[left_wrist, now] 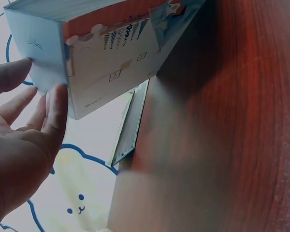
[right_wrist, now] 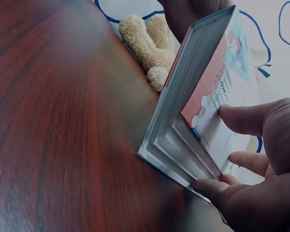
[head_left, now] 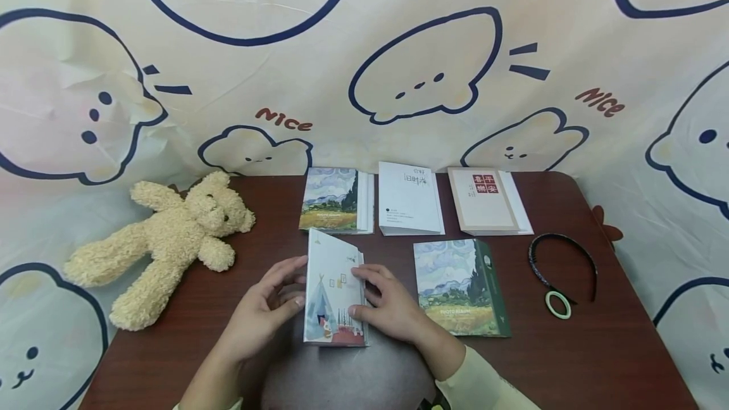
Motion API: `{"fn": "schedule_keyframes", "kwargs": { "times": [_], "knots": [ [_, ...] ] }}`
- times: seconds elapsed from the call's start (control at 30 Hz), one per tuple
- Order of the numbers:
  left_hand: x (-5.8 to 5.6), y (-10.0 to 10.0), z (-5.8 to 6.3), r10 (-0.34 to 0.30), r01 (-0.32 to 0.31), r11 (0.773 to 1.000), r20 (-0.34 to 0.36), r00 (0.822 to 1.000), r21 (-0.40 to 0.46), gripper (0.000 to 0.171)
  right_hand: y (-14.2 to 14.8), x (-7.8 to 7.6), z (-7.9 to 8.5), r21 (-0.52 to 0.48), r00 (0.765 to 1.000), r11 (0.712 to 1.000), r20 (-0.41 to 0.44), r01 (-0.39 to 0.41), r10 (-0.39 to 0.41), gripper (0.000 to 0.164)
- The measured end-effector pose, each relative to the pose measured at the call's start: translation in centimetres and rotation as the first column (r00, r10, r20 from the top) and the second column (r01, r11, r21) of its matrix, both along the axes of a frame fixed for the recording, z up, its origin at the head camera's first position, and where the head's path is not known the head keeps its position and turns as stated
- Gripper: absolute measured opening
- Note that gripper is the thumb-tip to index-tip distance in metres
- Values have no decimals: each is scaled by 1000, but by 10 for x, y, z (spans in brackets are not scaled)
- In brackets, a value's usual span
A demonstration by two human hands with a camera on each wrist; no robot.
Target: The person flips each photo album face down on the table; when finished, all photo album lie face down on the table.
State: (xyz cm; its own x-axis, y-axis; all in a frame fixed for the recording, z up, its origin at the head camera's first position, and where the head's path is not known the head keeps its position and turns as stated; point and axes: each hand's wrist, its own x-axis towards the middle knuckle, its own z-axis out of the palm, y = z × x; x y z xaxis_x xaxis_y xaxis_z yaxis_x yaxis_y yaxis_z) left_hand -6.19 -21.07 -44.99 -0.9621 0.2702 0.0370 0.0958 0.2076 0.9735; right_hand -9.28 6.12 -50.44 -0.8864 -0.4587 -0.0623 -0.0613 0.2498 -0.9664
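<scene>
White covers with a little blue tent on the front: that's the tent album [head_left: 333, 296] you've got between both hands, front and centre above the near part of the table [head_left: 615, 350], tipped up at an angle. Can't tell if its lower edge touches the wood.

Your left hand [head_left: 264, 312] is at the spine, fingers gently bent, thumb and fingertips lightly pinching it. Your right hand [head_left: 393, 302] has the opposite edge, thumb on the front cover and fingers at the page edges, so that grip is only as wide as the album is thick. Pages look slightly fanned there.

Progress-wise, I'd call this midway: the album is up in hand, but not spread open and not laid flat. Four others lie flat, clear of your fingers: the green-spined album [head_left: 455, 290] just to the right, then a back row of landscape album [head_left: 330, 198], white album [head_left: 407, 201] and beige album [head_left: 484, 204]. Whether any of those has been dealt with, no clue from here.

Further out you've got a teddy bear [head_left: 176, 226] on the left, and a black headband [head_left: 533, 259] with a pale green ring [head_left: 548, 304] over right.
</scene>
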Motion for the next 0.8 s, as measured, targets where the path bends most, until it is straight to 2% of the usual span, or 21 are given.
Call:
{"fn": "schedule_keyframes", "kwargs": {
  "times": [0.23,0.47,0.8],
  "knots": [
    [0,0,0,-15,15,1000,-9,1000,5,64,-6,1,-1,-72,1000,997,23,6,-4,67],
    [0,3,4,-26,27,999,-24,999,38,62,-15,3,1,-227,994,974,105,-8,33,68],
    [1,9,5,-29,30,997,-14,999,78,62,-21,8,8,-231,995,972,80,-38,58,67]
  ]
}}
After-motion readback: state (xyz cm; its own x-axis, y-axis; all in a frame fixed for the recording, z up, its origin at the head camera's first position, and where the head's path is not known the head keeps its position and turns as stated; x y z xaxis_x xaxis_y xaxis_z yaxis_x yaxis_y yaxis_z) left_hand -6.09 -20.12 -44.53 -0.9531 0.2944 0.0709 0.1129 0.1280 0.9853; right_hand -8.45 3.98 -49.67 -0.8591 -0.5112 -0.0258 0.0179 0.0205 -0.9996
